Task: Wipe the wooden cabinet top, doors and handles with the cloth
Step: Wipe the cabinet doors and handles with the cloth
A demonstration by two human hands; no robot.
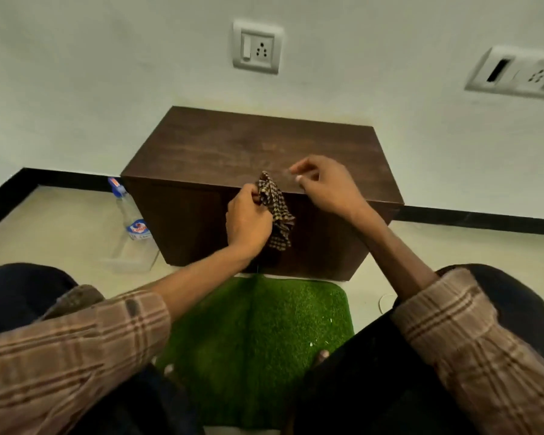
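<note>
Pale wall, dark wood-grain box cabinet (258, 152) | left hand (247, 221) grips crumpled checked cloth (277, 211) | right hand (324, 186) – fingers loosely curled, empty

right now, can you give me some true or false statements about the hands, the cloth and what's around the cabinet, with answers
1. The left hand grips the checked cloth. True.
2. The cloth lies spread flat on the cabinet top. False: it hangs bunched from the left hand at the front edge.
3. The right hand holds a spray can. False: its fingers are curled above the top, and no can is visible.
4. A plastic bottle stands on the floor to the left of the cabinet. True.
5. A red mat lies in front of the cabinet. False: the mat is green.
</note>
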